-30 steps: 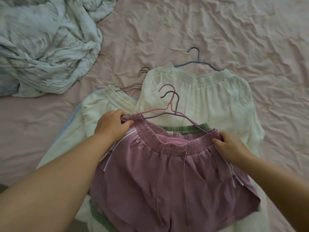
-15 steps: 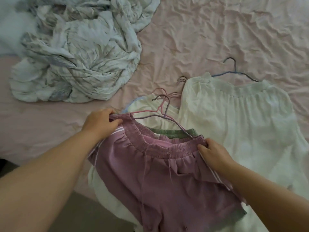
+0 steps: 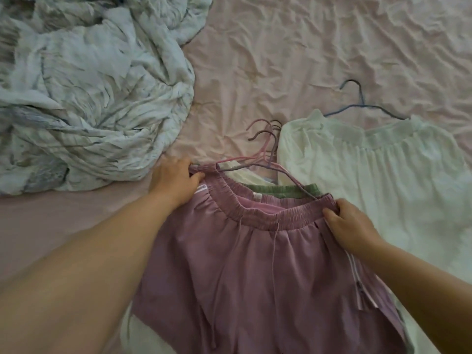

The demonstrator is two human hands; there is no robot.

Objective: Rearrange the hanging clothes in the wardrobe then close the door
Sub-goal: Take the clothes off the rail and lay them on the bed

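Purple shorts [image 3: 255, 264] lie on the pink bed sheet [image 3: 281, 47], on top of a green garment [image 3: 281, 190], with hangers [image 3: 265, 149] at the waistband. The left hand [image 3: 176, 182] pinches the waistband's left end, the right hand [image 3: 350, 226] its right end. A white skirt [image 3: 383, 187] lies just beside them; a crumpled blanket [image 3: 89, 93] lies to the left.

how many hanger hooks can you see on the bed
4, perhaps more hidden. A blue hanger hook lies above the white garment; a pink hook, a grey hook and a dark hook cluster above the mauve shorts.
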